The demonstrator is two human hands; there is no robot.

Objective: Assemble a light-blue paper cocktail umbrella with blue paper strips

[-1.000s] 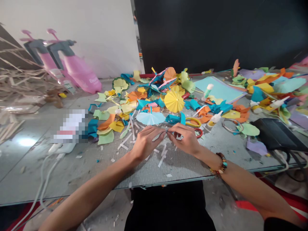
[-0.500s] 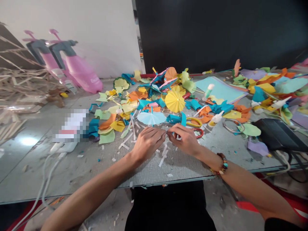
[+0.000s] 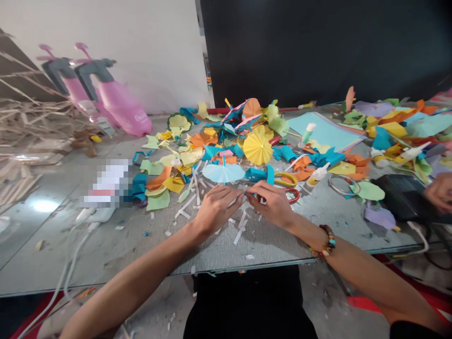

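Note:
My left hand (image 3: 219,207) and my right hand (image 3: 269,202) meet fingertip to fingertip over the table (image 3: 282,247). Both are pinched closed; whatever sits between the fingertips is too small to make out. Just behind my left hand stands a light blue pleated paper umbrella (image 3: 223,173) with a darker blue tip. Beside my right hand lie scissors with a red handle (image 3: 294,195) and a yellow handle (image 3: 285,179), partly hidden by the hand. Narrow white paper strips (image 3: 240,233) are scattered below and left of the hands.
A yellow pleated paper disc (image 3: 257,148) rests among coloured scraps. Nearby are a glue stick (image 3: 308,133), a glue bottle (image 3: 318,174) and a tape ring (image 3: 341,183). Pink spray bottles (image 3: 123,110) stand back left. Another person's hand (image 3: 441,193) is at the black box (image 3: 406,195).
Another person's hand has come into view at the right edge, by the black box. My hands keep nearly the same place and pinch; the view has shifted slightly.

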